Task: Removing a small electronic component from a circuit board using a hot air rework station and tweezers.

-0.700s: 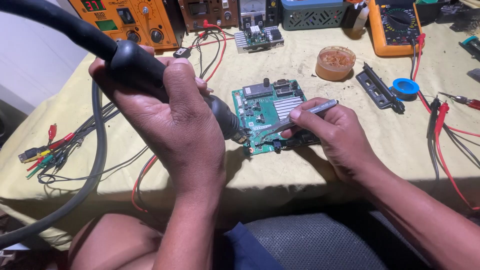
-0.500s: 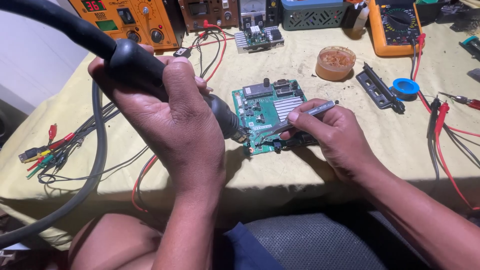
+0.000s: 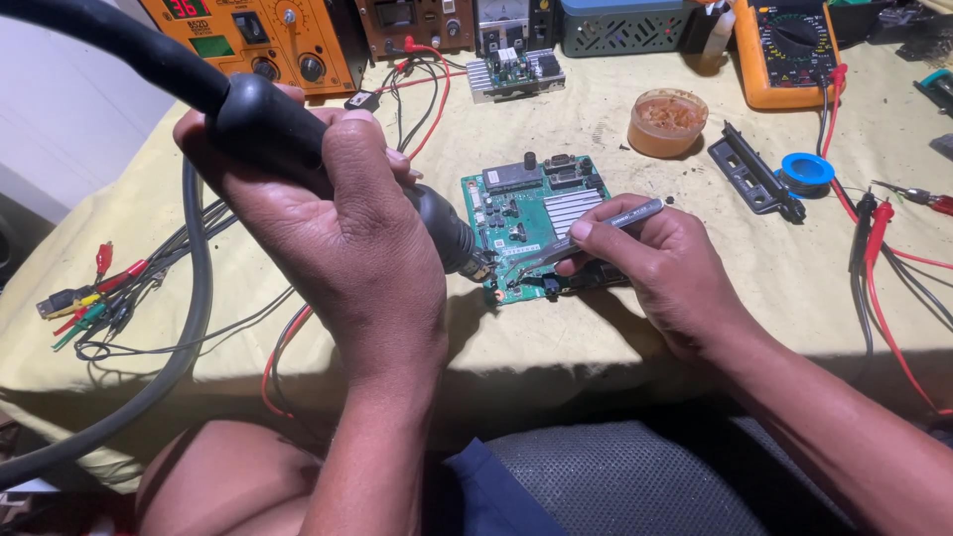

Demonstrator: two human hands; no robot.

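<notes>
now, line by line:
board: green circuit board (image 3: 531,223) with a ribbed silver heat sink and dark chips, lying flat on the yellow-covered bench (image 3: 695,328), near its front edge.
left hand: left hand (image 3: 328,208), fingers clenched around the black hot-air handle (image 3: 298,129); its nozzle tip sits just over the board's lower left part.
right hand: right hand (image 3: 660,268), fingers pinched on grey tweezers (image 3: 596,226), heel resting at the board's right edge; tips meet the board by the nozzle.
around: round flux tin (image 3: 665,121), blue solder spool (image 3: 806,169), orange multimeter (image 3: 789,45).
</notes>
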